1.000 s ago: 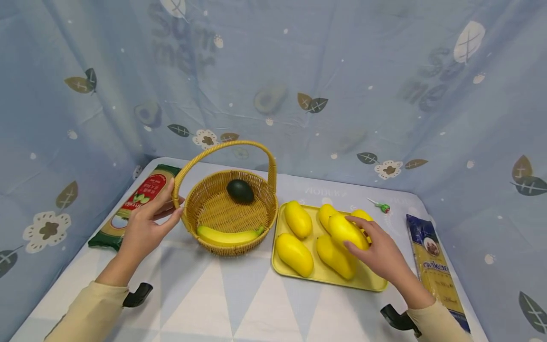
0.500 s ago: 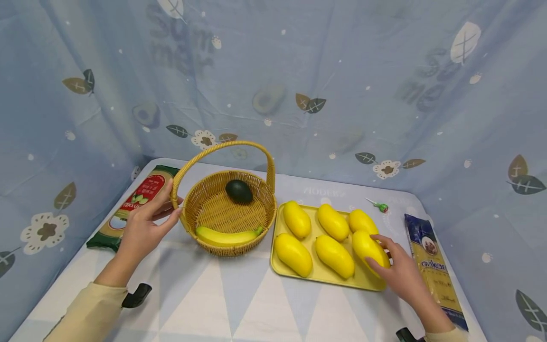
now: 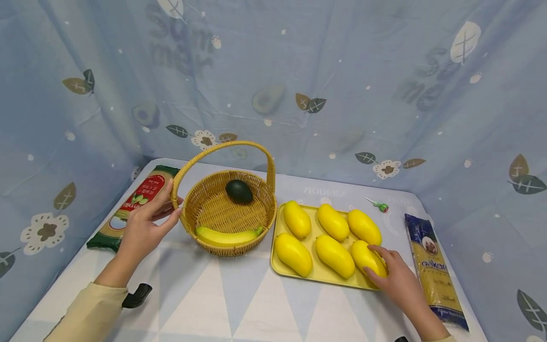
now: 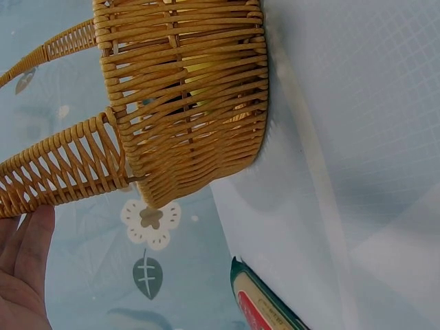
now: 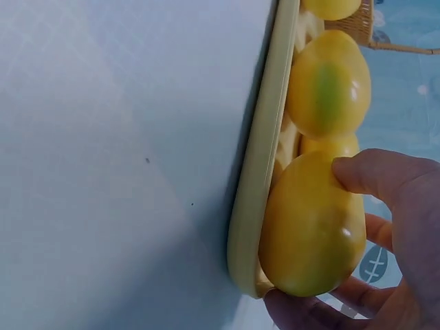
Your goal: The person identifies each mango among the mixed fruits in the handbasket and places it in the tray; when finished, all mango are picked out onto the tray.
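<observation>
My left hand (image 3: 143, 232) holds the side of the wicker basket's arched handle (image 3: 231, 143) between thumb and fingers. Inside the basket (image 3: 220, 213) lie a banana (image 3: 228, 237) at the front and a dark avocado (image 3: 239, 191) at the back. To its right, a yellow tray (image 3: 307, 279) carries several yellow mangoes (image 3: 295, 254) in two rows. At the tray's front right corner, my right hand (image 3: 401, 282) grips one mango (image 3: 365, 256), thumb on the near side and fingers on the far side. In the right wrist view this mango (image 5: 313, 227) sits within the tray's rim.
A green and red bag (image 3: 143, 197) lies left of the basket, partly behind my left hand. At the right edge lies a blue and gold pasta packet (image 3: 436, 270). A small green lollipop (image 3: 383, 207) is behind the tray. Patterned cloth (image 3: 278, 71) hangs around the table.
My right hand has carried the mango rightward and lowered it into the tray's front right corner. The back right mango has shifted slightly. My left hand and the basket stay put.
</observation>
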The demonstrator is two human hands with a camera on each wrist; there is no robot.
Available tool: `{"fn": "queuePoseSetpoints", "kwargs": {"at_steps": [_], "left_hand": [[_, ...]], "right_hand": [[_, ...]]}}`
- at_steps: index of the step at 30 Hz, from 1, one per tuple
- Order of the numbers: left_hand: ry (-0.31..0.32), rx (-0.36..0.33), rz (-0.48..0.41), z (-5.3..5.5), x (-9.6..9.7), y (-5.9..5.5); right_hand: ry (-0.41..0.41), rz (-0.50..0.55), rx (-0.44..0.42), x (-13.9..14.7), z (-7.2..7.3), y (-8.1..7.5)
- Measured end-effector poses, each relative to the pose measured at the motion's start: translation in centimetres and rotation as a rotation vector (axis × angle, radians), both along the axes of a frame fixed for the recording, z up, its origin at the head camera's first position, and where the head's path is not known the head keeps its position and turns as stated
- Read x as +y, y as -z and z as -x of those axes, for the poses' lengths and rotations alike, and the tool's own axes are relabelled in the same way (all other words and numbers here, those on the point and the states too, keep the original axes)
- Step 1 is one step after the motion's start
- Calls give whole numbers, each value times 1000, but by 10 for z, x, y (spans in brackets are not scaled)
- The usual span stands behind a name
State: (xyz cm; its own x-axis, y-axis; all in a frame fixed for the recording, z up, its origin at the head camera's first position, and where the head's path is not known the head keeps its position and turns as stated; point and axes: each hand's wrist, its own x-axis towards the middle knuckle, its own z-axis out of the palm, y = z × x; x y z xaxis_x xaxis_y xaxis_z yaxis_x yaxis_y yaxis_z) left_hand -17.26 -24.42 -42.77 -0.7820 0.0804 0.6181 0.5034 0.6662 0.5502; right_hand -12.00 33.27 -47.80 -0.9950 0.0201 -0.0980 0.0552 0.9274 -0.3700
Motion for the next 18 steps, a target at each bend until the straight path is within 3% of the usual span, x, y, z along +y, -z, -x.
{"fn": "queuePoseSetpoints", "kwargs": {"at_steps": [10, 18], "left_hand": [[-8, 6, 6, 0, 0, -1], [-14, -2, 5, -1, 1, 0]], "right_hand": [[11, -10, 15, -1, 1, 2], [20, 28, 92, -3, -3, -2]]}}
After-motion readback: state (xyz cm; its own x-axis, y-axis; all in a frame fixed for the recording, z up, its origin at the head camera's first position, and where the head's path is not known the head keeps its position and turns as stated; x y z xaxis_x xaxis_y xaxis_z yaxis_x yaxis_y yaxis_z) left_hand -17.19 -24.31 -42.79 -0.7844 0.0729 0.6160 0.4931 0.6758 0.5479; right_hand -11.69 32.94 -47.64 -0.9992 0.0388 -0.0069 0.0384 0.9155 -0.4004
